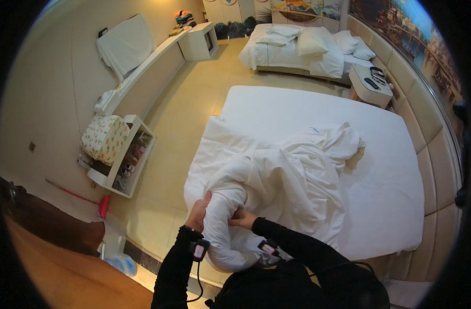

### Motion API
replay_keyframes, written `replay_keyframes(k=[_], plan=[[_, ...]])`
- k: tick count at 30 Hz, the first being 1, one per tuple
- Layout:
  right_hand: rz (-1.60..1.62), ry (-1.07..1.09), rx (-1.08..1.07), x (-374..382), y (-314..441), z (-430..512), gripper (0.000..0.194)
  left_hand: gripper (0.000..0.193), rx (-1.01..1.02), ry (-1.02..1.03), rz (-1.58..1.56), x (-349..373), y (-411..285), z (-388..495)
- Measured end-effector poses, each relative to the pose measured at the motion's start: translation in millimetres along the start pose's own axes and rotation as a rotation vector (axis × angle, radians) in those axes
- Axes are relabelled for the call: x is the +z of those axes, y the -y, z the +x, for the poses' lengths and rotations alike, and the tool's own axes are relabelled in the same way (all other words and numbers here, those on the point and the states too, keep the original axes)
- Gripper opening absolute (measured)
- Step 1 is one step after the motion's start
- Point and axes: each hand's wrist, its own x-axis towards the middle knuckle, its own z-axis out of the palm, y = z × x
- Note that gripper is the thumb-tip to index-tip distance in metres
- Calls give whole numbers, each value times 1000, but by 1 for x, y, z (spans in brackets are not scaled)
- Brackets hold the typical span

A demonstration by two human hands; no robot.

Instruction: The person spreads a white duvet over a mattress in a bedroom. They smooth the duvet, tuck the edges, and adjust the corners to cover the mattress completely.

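Observation:
A white duvet [282,177] lies bunched and wrinkled over the near left part of a bed with a smooth white sheet [382,193]. My left hand [198,213] grips the left side of a thick rolled fold at the near edge, thumb up. On the fold's right side, my right hand [243,219] holds the fabric, its fingertips partly hidden in the cloth. The far right end of the duvet is crumpled, with a beige underside or lining showing there.
Beyond stands a second bed [293,60] with pillows, beside a nightstand [368,87] holding small dark items. Along the left wall are an open-fronted white cabinet [133,158] with a patterned bag [106,137] on top, and a red broom [104,206]. A padded headboard [428,170] borders the right.

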Motion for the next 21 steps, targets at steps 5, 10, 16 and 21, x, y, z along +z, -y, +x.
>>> replay_keyframes(k=[5, 10, 16, 21], plan=[[141, -191, -47, 25, 5, 24, 47, 55, 28, 5, -79, 2, -6, -4], [184, -154, 59, 35, -26, 32, 43, 55, 60, 12, -63, 0, -10, -8], [443, -256, 220, 38, -53, 46, 37, 51, 70, -55, -34, 10, -15, -8], [207, -313, -17, 9, 17, -21, 33, 42, 439, -189, 411, -1, -21, -3]])
